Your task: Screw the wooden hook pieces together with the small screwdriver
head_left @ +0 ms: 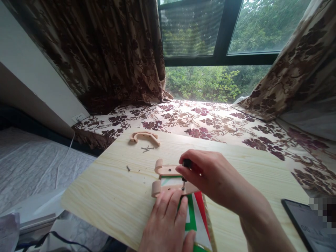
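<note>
My right hand is closed around the black handle of a screwdriver. Its shaft points down at a screw in the nearer pale wooden hook. Flat on the lower edge of that hook lies my left hand, fingers stretched out and fingertips close to the screw. A second wooden hook lies parallel just behind, a dark screw hole or head showing in it. Under the hooks and my left hand is a flat piece printed green, white and red, partly covered.
On the wooden tabletop, more curved wooden hooks lie at the back left, near several loose screws and a single screw. A phone rests at the right. Behind is a floral-covered window ledge.
</note>
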### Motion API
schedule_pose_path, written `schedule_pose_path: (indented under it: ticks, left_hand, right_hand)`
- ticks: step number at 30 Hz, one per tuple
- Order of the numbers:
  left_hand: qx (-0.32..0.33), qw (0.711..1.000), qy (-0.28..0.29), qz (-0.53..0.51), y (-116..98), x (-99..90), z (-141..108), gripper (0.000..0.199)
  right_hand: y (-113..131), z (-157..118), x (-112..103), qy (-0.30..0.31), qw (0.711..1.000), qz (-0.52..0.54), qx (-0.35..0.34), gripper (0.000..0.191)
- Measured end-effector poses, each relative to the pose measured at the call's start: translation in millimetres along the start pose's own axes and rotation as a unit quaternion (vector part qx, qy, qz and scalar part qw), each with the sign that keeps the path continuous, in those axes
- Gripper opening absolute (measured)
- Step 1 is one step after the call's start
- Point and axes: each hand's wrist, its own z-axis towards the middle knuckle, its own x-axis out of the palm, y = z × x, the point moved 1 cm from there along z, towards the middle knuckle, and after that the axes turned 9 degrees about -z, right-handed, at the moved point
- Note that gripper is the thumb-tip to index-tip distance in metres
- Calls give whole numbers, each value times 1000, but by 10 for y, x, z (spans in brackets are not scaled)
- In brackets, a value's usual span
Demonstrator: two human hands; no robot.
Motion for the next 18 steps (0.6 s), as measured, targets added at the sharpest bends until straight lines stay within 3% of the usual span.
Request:
schedule_pose_path:
  ticks: [10,18]
  left_hand:
    - [4,1000,0,11,-6,-20,0,46]
    - [5,1000,2,-2,0,-12,5,44]
  right_hand:
    - [33,-43,-86,25,997,50,-58,11]
    - [-12,-4,-41,-14,1000,-4,-5,19]
